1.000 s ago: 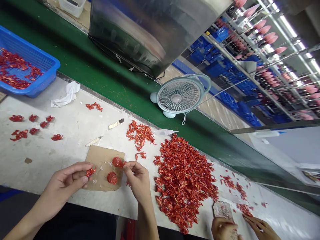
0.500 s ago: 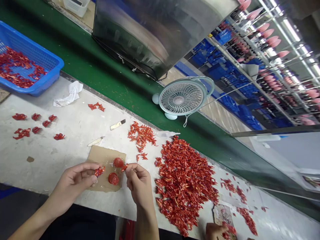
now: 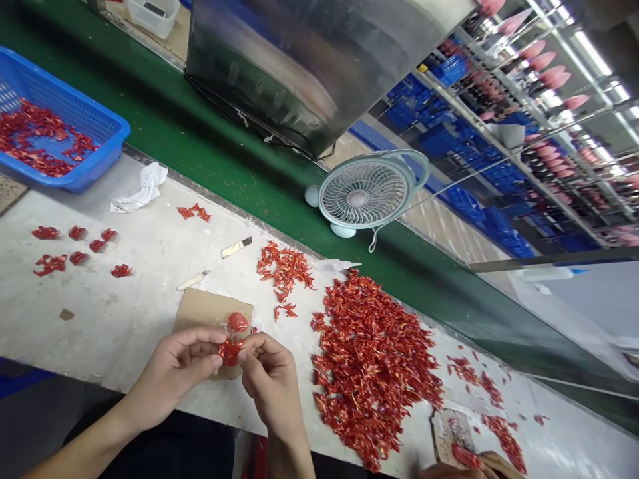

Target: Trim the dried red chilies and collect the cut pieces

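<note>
Above a square of cardboard (image 3: pixel 197 309), my hands have come together. My left hand (image 3: pixel 172 372) pinches a small shiny red plastic piece (image 3: pixel 229 350). The fingertips of my right hand (image 3: pixel 272 376) are pinched at its other side, with a small red piece mostly hidden between them. Whether the two pieces touch I cannot tell. Just beyond my fingers, a round red cup with wet-looking contents (image 3: pixel 237 322) sits on the cardboard. My hands now cover most of a second red cup's place.
To the right lies a large heap of red pieces (image 3: pixel 374 366), with a smaller pile (image 3: pixel 284 266) behind. A knife (image 3: pixel 192 281), a brush (image 3: pixel 236 247), a blue basket (image 3: pixel 100 153) and a fan (image 3: pixel 367 193) are around. A co-worker's hand (image 3: pixel 492 466) works at lower right.
My right hand has moved left and my left hand right, away from the upper cup, so the fingertips meet over the lower cup. The co-worker's hand has shifted right.
</note>
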